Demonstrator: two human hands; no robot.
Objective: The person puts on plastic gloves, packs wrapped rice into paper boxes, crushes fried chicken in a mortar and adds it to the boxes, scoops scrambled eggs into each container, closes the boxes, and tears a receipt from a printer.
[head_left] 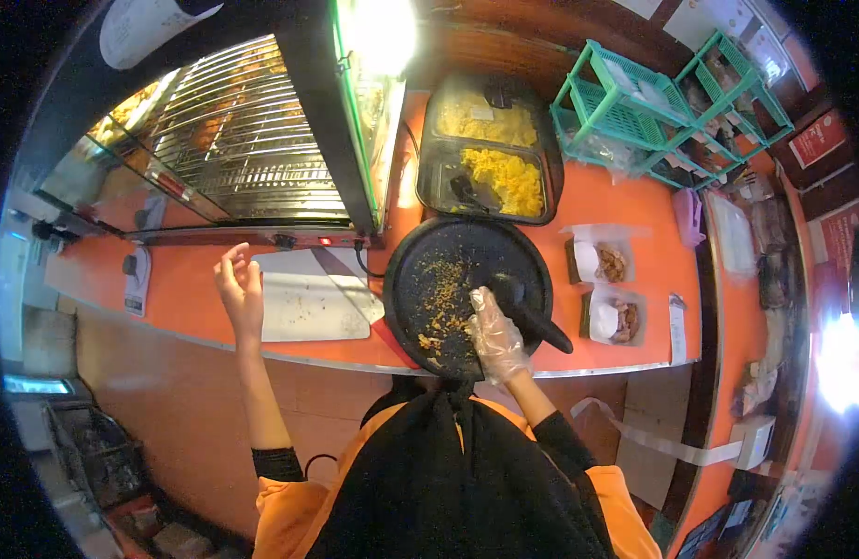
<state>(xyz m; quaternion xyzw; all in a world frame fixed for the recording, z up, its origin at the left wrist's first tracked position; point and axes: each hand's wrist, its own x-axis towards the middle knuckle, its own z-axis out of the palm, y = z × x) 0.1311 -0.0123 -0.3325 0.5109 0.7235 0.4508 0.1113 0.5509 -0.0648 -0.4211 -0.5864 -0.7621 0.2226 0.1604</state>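
My left hand point(240, 289) is bare and raised over the counter's front, left of a white cutting board point(303, 307). Its fingers are loosely bent and apart, holding nothing. A clear plastic glove covers my right hand point(496, 337), which reaches into a wide black stone mortar point(415, 247). The fingers of that hand look stretched out over the bowl, beside brown crumbs point(441, 298); any crumbs under them are hidden. Just right of the hand, a dark pestle point(541, 328) leans across the mortar's rim.
Behind the mortar stands a black tray point(429, 191) with yellow food. Two small boxes point(597, 261) of rice and meat sit at the right, below green plastic racks point(625, 112). A lit glass warming cabinet point(252, 140) fills the back left of the orange counter point(192, 270).
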